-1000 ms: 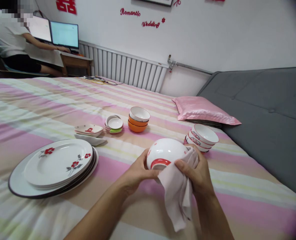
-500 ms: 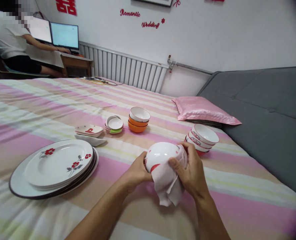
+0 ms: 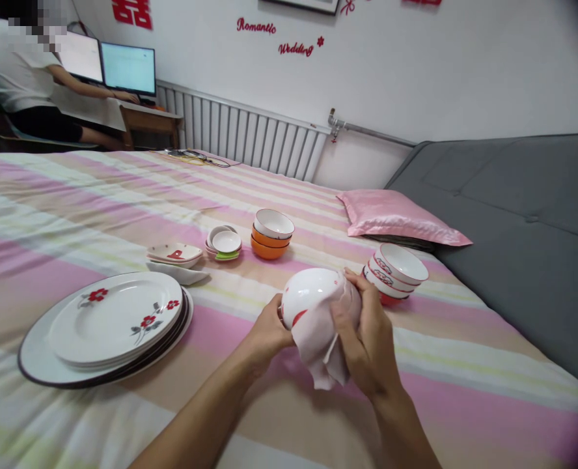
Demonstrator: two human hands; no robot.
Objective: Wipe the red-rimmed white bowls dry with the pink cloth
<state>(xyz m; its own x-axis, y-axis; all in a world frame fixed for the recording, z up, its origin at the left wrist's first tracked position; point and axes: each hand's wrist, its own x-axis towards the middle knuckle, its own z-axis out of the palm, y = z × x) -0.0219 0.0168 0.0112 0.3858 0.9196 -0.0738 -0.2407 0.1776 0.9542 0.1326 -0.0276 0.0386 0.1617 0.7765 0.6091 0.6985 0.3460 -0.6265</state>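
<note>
A white bowl (image 3: 304,290) with small red marks is held bottom up over the bed, between my two hands. My left hand (image 3: 269,330) grips its left rim, the fingertips hidden beneath it. Against the bowl's right side my right hand (image 3: 371,332) presses a pale pink cloth (image 3: 318,345), whose loose end hangs down in front. Just beyond my right hand stands a stack of white bowls (image 3: 399,268) with red rims. To the left lies a stack of plates (image 3: 113,319), the top one with red flowers.
Orange and white bowls (image 3: 271,241), small round dishes (image 3: 226,242) and leaf-shaped dishes (image 3: 174,255) stand on the striped bedspread (image 3: 240,417). A pink pillow (image 3: 401,215) lies by the grey headboard (image 3: 513,241). A person (image 3: 20,71) sits at a desk, back left.
The cloth has slid left over the bowl with my right hand, covering more of it. Bowl and both hands have shifted slightly up and left.
</note>
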